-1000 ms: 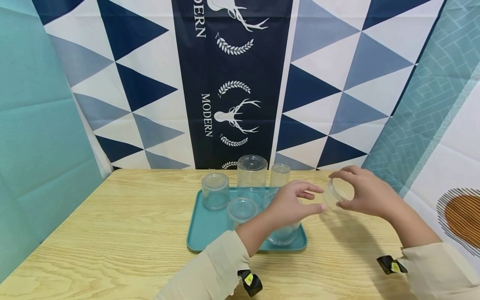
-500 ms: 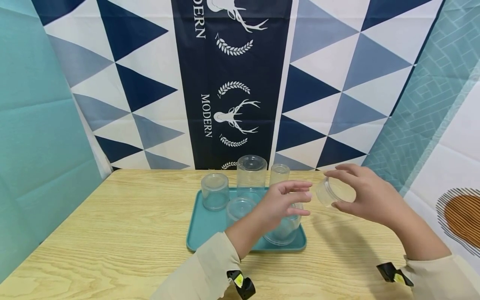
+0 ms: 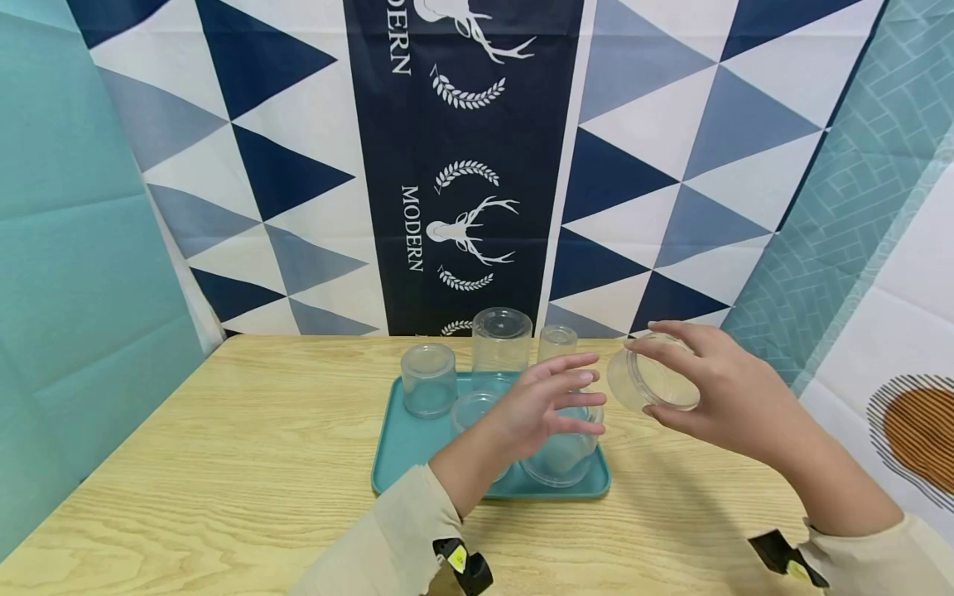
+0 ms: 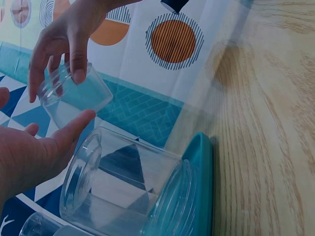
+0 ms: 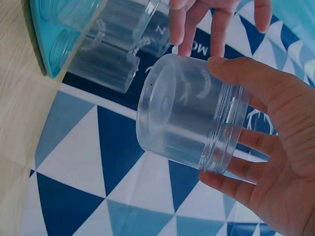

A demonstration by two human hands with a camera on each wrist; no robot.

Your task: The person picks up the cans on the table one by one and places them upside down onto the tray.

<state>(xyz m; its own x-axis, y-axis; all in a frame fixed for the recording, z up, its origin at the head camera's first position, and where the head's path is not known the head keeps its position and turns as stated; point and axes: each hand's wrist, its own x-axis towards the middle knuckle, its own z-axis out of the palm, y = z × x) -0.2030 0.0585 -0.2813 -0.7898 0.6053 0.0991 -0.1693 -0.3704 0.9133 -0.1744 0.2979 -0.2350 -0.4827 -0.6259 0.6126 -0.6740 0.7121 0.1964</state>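
My right hand [image 3: 719, 385] grips a clear plastic jar [image 3: 624, 382] by its threaded mouth, in the air right of the tray. The jar lies tilted on its side, its closed base pointing left; the right wrist view shows the clear jar [image 5: 179, 110] with nothing visible inside. Apart from it, my left hand [image 3: 532, 410] hovers with fingers spread and holds nothing. Below that hand, a large clear jar [image 3: 559, 465] stands mouth down on the teal tray [image 3: 406, 463]. Another jar [image 3: 473, 407] beside it is partly hidden by my left wrist.
Three more upturned clear jars stand toward the back: a short wide jar [image 3: 428, 381] on the left, a tall jar [image 3: 501, 343], and a narrow jar [image 3: 557, 341]. The wooden table [image 3: 224, 463] meets a patterned cloth [image 3: 462, 165] behind.
My left hand has drawn left, away from the held jar, and its fingers have spread. My right hand has shifted slightly left with the jar still in its grip.
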